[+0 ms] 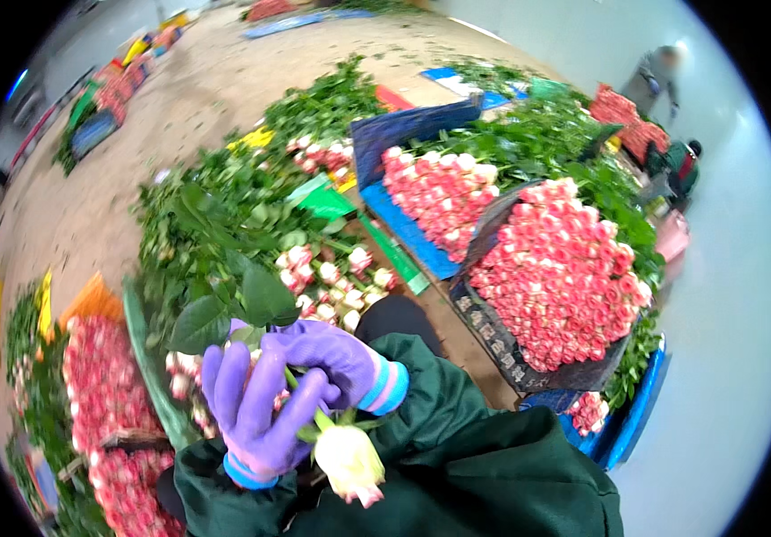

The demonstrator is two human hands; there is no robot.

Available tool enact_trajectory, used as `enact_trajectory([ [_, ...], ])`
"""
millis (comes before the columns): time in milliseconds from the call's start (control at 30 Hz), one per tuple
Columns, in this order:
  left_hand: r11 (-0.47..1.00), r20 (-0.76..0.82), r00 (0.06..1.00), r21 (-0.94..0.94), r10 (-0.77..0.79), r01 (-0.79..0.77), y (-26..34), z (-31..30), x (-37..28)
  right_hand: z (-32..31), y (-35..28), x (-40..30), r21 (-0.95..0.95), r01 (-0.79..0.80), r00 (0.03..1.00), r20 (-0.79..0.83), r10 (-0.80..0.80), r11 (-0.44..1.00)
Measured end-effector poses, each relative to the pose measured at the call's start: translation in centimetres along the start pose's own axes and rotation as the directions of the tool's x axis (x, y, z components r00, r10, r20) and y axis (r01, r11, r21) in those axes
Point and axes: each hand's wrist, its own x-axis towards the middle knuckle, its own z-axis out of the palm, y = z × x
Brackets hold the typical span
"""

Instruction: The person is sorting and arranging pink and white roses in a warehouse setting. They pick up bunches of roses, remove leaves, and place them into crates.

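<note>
A single white rose with pink-tipped petals (348,462) hangs head-down in front of my body, its green stem slanting up between my hands. My left hand (251,409), in a purple knit glove, has the stem across it, under the thumb side; its other fingers are extended. Just beyond, my right hand (331,359), gloved alike, is curled at the stem near the large leaves (231,312); the left hand hides its fingertips. Beneath and beyond the hands lie loose pink-and-white roses (331,288) with a heap of leafy stems (190,208).
At the right, a dark wrap bearing writing (493,335) holds packed pink roses (560,282); a blue-lined bundle (412,231) adjoins it. More pink roses (107,382) line the left beside a green sheet (150,362). Two people (654,77) are at the far right.
</note>
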Motion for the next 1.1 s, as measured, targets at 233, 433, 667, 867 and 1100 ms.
enact_trajectory([
  [233,0.993,0.089,0.996,-0.117,-0.020,0.031,-4.8,4.8,-0.5,-7.1,-14.7,-7.0,-0.514,0.230,0.721,-0.481,-0.499,0.827],
  [433,0.972,0.247,0.947,0.161,-0.205,0.169,-10.7,2.5,-4.9,-23.7,-35.2,-15.9,-0.873,-0.397,0.165,-0.371,-0.914,0.283],
  [667,0.936,0.278,0.901,0.212,-0.333,0.280,-12.2,3.0,-5.6,-41.0,-39.7,-28.7,0.166,-0.777,0.190,-0.857,-0.478,-0.607],
  [867,0.960,0.354,0.895,0.156,-0.272,0.230,-12.4,3.7,-3.8,-40.1,-36.9,-27.6,0.395,-0.867,-0.116,-0.752,-0.649,-0.303],
  [1100,0.919,0.153,0.910,0.155,-0.384,0.362,-16.1,2.8,-4.1,-26.5,-30.2,-7.2,0.036,-0.776,0.520,-0.531,-0.670,-0.630],
])
